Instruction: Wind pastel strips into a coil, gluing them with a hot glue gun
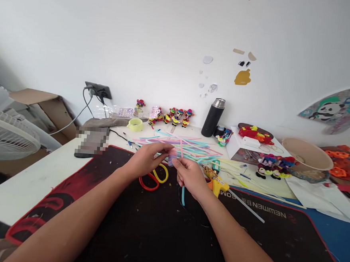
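Observation:
Between my two hands is a small pink and purple fuzzy piece (171, 156), held above the dark desk mat. My left hand (149, 157) pinches its upper left side with thumb and fingertips. Closed around its lower right side is my right hand (190, 175), with a pink strip rising above the fingers and a light blue strip (183, 196) hanging below them. Scissors with red and yellow handles (150, 182) lie beneath my left hand. Just right of my right hand lies a yellow glue gun (218, 186) with a clear stick.
Pastel fuzzy sticks (198, 145) spread behind my hands. Farther back stand small colorful dolls (178, 117), a tape roll (135, 124) and a black thermos (213, 117). A white box (236, 145) and a beige bowl (307, 154) are right; a fan (10, 123) is left.

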